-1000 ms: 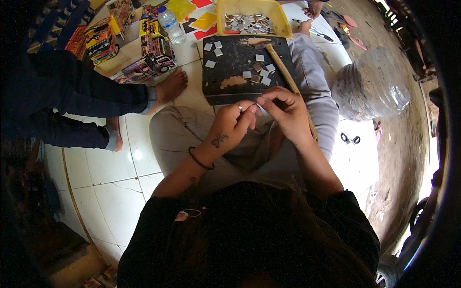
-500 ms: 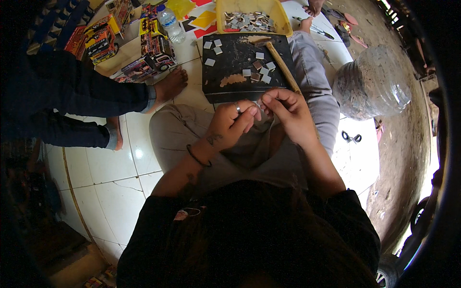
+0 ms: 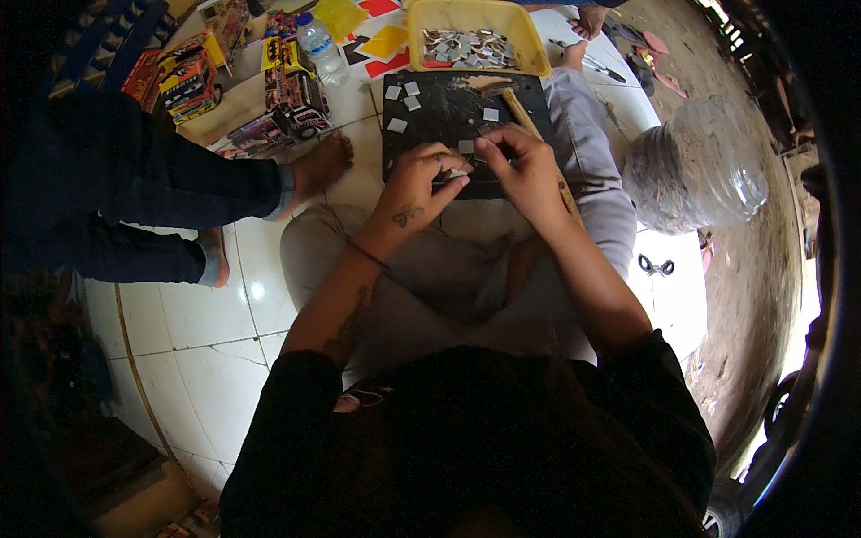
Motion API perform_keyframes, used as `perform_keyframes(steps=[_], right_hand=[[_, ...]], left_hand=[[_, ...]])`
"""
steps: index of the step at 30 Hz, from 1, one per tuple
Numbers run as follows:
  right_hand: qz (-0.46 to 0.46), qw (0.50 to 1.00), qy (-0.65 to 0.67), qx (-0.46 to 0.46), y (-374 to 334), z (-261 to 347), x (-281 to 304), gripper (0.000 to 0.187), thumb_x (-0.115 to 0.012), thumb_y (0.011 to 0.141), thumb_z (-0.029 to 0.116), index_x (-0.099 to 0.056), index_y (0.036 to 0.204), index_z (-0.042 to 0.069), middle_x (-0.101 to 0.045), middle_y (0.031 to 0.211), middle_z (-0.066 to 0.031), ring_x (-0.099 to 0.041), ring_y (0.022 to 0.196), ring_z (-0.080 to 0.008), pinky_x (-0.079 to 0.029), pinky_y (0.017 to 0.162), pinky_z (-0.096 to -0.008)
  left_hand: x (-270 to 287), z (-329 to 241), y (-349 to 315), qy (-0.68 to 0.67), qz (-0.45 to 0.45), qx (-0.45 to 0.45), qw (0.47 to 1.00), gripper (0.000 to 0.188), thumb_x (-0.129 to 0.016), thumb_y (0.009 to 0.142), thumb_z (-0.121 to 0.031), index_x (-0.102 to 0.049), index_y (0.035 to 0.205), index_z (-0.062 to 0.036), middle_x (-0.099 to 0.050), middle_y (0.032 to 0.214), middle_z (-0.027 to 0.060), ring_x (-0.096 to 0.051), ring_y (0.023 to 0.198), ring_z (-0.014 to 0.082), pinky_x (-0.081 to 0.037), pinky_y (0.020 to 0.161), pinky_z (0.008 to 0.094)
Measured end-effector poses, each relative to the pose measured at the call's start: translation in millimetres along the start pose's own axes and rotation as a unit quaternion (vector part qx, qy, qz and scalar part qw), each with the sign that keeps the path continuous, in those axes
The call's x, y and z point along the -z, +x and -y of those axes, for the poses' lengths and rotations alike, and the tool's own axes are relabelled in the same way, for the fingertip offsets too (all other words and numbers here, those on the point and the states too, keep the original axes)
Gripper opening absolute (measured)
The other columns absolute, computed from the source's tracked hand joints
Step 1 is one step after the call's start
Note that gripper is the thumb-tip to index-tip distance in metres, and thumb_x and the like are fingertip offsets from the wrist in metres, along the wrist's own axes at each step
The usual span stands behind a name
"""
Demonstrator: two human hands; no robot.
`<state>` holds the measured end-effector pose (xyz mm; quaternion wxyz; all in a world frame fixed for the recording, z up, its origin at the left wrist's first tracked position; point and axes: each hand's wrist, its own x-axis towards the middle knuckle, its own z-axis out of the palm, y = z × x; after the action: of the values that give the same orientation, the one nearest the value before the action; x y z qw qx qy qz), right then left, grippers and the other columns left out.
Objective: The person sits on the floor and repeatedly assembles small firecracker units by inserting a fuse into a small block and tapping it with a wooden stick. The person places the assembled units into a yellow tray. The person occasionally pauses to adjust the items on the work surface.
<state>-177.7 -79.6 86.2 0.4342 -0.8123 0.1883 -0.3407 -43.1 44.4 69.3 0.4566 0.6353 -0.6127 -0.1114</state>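
Observation:
My left hand (image 3: 421, 186) is closed over the near edge of a black board (image 3: 430, 121), pinching a small pale piece (image 3: 456, 174) between thumb and fingers. A ring sits on one finger. Beside it, my right hand (image 3: 525, 166) is over the board with fingers curled and thumb close to the index; whatever they grip is hidden. A small grey square tile (image 3: 466, 146) lies by those fingertips, and another square tile (image 3: 491, 115) lies farther back. Several more grey tiles (image 3: 395, 125) are at the board's left. A wooden-handled hammer (image 3: 520, 112) rests along its right side, partly behind my right hand.
A yellow tub (image 3: 547, 67) full of square pieces stands behind the board. At left are a water bottle (image 3: 321, 49), toy trucks (image 3: 296, 103) and another person's foot (image 3: 321, 166). On the right stand a large clear plastic container (image 3: 695, 170) and black-handled scissors (image 3: 656, 265).
My hands have moved forward from over my lap to the board's near edge and drawn slightly apart. The right fingers are now down among the tiles.

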Motion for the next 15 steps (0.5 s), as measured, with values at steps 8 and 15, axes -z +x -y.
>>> perform_keyframes(steps=[8,15], right_hand=[[0.036,0.989,-0.089,0.114,45.4,-29.1,-36.8,0.008,-0.064,0.080,0.006,-0.063,0.081,-0.001,-0.060,0.078,-0.0158,-0.060,0.077,-0.0349,-0.048,0.070,-0.0397],[0.005,0.996,-0.077,0.054,40.1,-43.9,-48.1,0.008,-0.063,0.082,0.007,-0.062,0.081,-0.001,-0.060,0.077,-0.0162,-0.060,0.074,-0.0349,-0.048,0.068,-0.0395]], left_hand=[[-12.1,66.8,28.5,0.104,-0.090,0.012,0.990,0.016,-0.071,0.071,-0.010,-0.059,0.078,-0.0038,-0.060,0.071,0.0119,-0.059,0.075,0.0326,-0.039,0.096,0.0483],[-28.8,90.1,19.0,0.043,-0.124,0.035,0.991,0.011,-0.069,0.073,-0.008,-0.060,0.075,-0.0034,-0.060,0.072,0.0105,-0.059,0.076,0.0311,-0.024,0.110,0.0532]])
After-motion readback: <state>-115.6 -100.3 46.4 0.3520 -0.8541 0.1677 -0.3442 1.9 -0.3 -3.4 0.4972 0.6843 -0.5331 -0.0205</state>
